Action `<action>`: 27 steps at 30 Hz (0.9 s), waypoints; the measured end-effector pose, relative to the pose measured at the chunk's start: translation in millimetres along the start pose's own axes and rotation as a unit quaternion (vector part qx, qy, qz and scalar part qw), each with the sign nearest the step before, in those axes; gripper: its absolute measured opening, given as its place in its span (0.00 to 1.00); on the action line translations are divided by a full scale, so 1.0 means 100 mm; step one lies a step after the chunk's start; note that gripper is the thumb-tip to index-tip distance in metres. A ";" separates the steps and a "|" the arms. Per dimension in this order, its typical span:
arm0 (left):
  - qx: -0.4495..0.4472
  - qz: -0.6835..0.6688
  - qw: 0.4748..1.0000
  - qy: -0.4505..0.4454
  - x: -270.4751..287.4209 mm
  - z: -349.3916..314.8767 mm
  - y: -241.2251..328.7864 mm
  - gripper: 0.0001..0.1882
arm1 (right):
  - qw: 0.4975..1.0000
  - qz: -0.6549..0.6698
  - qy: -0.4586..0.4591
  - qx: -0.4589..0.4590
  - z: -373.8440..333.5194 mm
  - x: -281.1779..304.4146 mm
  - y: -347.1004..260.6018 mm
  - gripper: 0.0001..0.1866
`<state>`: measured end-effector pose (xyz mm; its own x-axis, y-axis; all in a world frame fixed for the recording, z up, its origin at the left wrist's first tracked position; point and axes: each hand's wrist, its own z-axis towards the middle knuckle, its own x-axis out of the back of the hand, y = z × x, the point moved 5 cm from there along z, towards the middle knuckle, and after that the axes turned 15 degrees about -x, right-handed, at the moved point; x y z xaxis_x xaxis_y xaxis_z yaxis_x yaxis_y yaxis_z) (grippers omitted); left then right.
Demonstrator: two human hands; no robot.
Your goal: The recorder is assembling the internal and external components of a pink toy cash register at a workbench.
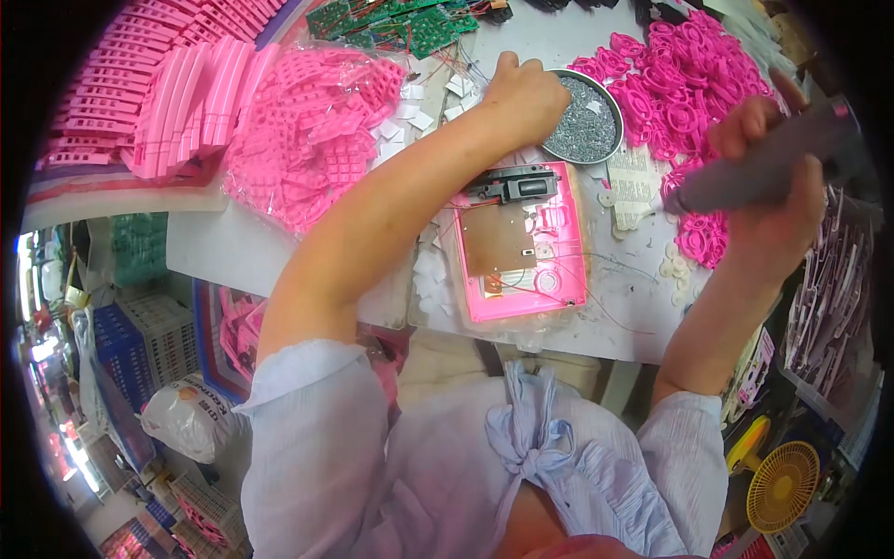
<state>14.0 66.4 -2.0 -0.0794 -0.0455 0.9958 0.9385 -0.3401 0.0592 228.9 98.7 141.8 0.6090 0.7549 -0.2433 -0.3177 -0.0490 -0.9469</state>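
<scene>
My right hand (768, 177) is wrapped round a dark grey power screwdriver (773, 154), blurred, its tip pointing left over the table. At the left rim of a round dish of small metal screws (585, 116) is my left hand (526, 101), its fingers curled. Whatever those fingers hold, if anything, is hidden. Below the dish lies an open pink plastic housing (570, 233) with a brown circuit board (494, 240) inside. A black plastic part (521, 184) sits across its upper end. Thin red and dark wires run out over the housing's right edge.
Pink ring-shaped parts (689, 79) are heaped at the far right. On the left are a bag of pink keypad parts (317, 130) and stacked pink panels (191, 102). Green circuit boards (428, 33) lie at the back, white paper pieces (400, 126) nearby. A yellow fan (782, 484) stands lower right.
</scene>
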 end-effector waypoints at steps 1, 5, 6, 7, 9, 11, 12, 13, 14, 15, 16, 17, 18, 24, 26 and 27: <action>0.003 0.006 1.000 0.029 -0.04 0.02 0.00 0.08 | 0.996 -0.066 0.066 0.010 0.03 -0.15 0.02 0.37; -0.019 0.043 0.998 0.044 -0.09 0.03 -0.06 0.10 | 0.969 -0.158 0.189 0.026 0.17 -0.68 0.14 0.30; -0.016 0.054 0.998 0.006 -0.11 0.06 -0.07 0.11 | 0.984 -0.110 0.138 0.018 0.24 -0.72 0.20 0.25; -0.016 0.062 0.998 -0.029 -0.07 0.11 -0.05 0.11 | 0.989 -0.089 0.117 -0.008 0.29 -0.69 0.28 0.25; 0.005 0.036 0.998 -0.047 0.05 0.14 -0.08 0.11 | 0.995 -0.041 0.072 -0.058 0.34 -0.60 0.43 0.25; 0.044 -0.041 0.998 -0.010 0.22 0.11 -0.12 0.11 | 0.991 -0.070 0.096 -0.062 0.34 -0.55 0.45 0.27; 0.040 -0.123 0.992 0.009 0.30 0.04 -0.12 0.10 | 0.989 -0.079 0.106 -0.069 0.31 -0.54 0.47 0.27; 0.034 -0.205 0.978 0.027 0.45 -0.10 -0.08 0.10 | 0.986 -0.087 0.117 -0.076 0.29 -0.53 0.49 0.28; 0.023 -0.287 0.957 0.044 0.54 -0.25 0.01 0.10 | 0.990 -0.080 0.105 -0.049 0.24 -0.54 0.47 0.28; -0.012 -0.303 0.950 0.076 0.60 -0.43 0.16 0.08 | 0.993 -0.073 0.094 -0.024 0.16 -0.55 0.44 0.29; -0.048 -0.316 0.941 0.108 0.65 -0.62 0.35 0.07 | 0.994 -0.066 0.083 0.004 0.08 -0.57 0.40 0.29; -0.071 -0.224 0.960 0.152 0.71 -0.82 0.54 0.07 | 0.999 -0.001 0.046 -0.004 -0.02 -0.63 0.40 0.30; -0.088 -0.131 0.968 0.196 0.72 -1.02 0.72 0.07 | 0.998 0.064 0.004 -0.014 -0.11 -0.71 0.43 0.30; -0.039 -0.205 0.921 0.329 0.60 -1.51 1.04 0.12 | 0.989 0.085 -0.118 0.041 -0.31 -1.06 0.44 0.29; -0.032 -0.227 0.915 0.333 0.60 -1.51 1.05 0.12 | 0.989 0.084 -0.118 0.040 -0.32 -1.10 0.42 0.28; -0.029 -0.239 0.911 0.334 0.59 -1.51 1.05 0.12 | 0.989 0.084 -0.118 0.040 -0.32 -1.12 0.41 0.28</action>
<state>56.8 -113.6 52.9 -0.6790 -0.4349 0.5915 0.7257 -0.5191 0.4514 171.0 -9.2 123.1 0.3594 0.8726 -0.3307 -0.4613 -0.1419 -0.8758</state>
